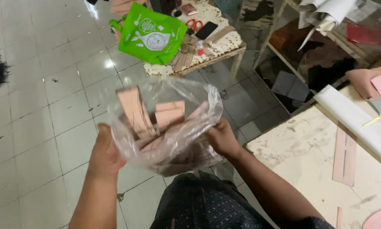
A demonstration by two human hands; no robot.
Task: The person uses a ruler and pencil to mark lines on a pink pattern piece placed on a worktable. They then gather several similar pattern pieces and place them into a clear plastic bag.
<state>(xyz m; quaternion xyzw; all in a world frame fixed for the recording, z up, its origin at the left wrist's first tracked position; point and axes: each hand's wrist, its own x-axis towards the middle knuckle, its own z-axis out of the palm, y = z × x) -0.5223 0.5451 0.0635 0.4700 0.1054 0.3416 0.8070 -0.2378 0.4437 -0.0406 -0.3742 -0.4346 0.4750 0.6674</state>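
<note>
Two bare hands hold a clear plastic bag (169,127) out in front of the person, above a white tiled floor (42,106). The left hand (104,153) cups the bag from below and from its left side, fingers curled shut against the plastic. The right hand (221,138) pinches the bag's right edge, closed on a fold of the film near the mouth. The bag hangs between both hands, touching each, with its open mouth turned up and away from the person.

Inside the bag are several flat pinkish-tan strips (135,111) that look like leather or card. The tallest strip stands nearly upright, its long axis tilted slightly to the left, and its top pokes towards the mouth of the bag. Shorter pieces lean beside it, closer to the right hand. More pieces lie bunched at the bottom, nearer the left palm.

To the person's right is a pale, stained worktable (300,169). A long pink strip (344,156) lies flat on it, well apart from the hands, beside a white roll (355,121). Ahead stands a small table (224,46) with a bright green bag (152,34), red-handled scissors (193,23) and a dark phone (206,30). Dark clothing (203,203) shows at the bottom of the view.
</note>
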